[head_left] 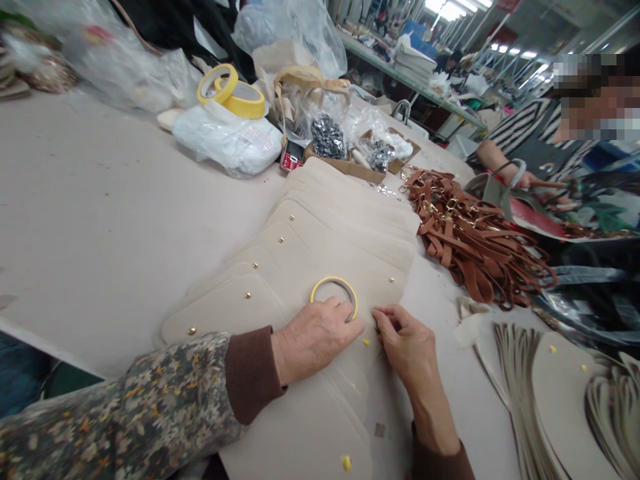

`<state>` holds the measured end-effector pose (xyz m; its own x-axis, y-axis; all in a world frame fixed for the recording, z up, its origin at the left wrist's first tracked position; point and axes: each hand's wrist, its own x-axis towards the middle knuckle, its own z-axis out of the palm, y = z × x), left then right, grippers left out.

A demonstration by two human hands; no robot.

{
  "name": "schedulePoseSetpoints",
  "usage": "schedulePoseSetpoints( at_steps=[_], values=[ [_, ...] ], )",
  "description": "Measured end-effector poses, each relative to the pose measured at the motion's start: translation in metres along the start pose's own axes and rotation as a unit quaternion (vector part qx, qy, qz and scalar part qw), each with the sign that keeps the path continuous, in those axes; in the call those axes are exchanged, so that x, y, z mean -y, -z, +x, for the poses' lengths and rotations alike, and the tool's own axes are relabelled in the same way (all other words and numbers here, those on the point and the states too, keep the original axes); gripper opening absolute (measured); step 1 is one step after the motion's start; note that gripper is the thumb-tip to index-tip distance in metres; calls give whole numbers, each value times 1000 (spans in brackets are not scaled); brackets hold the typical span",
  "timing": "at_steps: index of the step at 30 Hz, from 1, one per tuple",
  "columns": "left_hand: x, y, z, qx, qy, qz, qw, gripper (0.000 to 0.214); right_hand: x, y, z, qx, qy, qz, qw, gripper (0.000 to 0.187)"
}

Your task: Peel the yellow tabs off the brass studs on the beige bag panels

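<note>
My left hand [320,339] is closed around the lower edge of a narrow roll of yellow tape [352,293], which stands over a fanned stack of beige bag panels [345,237]. Small gold snap studs [248,295] show along the panels' edges. To the right, my right hand [407,347] has its thumb and forefinger pinched together at a panel's edge; what lies between them is too small to make out. Yellow bits of tape [347,462] stick to the nearer panels, one of them just below my left fingertips.
Brown straps with gold clasps [470,233] lie in a heap on the right. Bundled beige pieces [520,400] fill the near right. Behind the stack are yellow tape rolls [245,100], a plastic-wrapped bundle [227,140] and a cardboard tray [345,167]. A co-worker [530,140] works at far right.
</note>
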<state>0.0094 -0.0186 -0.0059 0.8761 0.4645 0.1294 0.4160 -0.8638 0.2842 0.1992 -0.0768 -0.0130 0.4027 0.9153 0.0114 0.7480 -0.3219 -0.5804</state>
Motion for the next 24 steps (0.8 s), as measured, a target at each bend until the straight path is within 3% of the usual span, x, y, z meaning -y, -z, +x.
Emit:
schedulePoseSetpoints(
  at_steps=[6, 12, 16, 20, 24],
  values=[
    [0, 1, 0, 7, 7, -2, 1000, 8, -14, 0, -11, -38, -31, 46, 998, 34],
    [0, 0, 0, 2, -2, 4, 1000, 9, -12, -7, -15, -75, 103, -52, 991, 29],
    [1, -1, -1, -23, -16, 6, 1000, 12, -1, -9, -5, -73, 123, -130, 981, 29],
    [4, 1, -2, -82, -29, -6, 996, 17, 5, -3, -4, -30, 100, -129, 986, 26],
    [8, 3, -3, -153, -33, -73, 985, 18, 3, 11, -11, 77, 97, -97, 988, 30]
  ],
)
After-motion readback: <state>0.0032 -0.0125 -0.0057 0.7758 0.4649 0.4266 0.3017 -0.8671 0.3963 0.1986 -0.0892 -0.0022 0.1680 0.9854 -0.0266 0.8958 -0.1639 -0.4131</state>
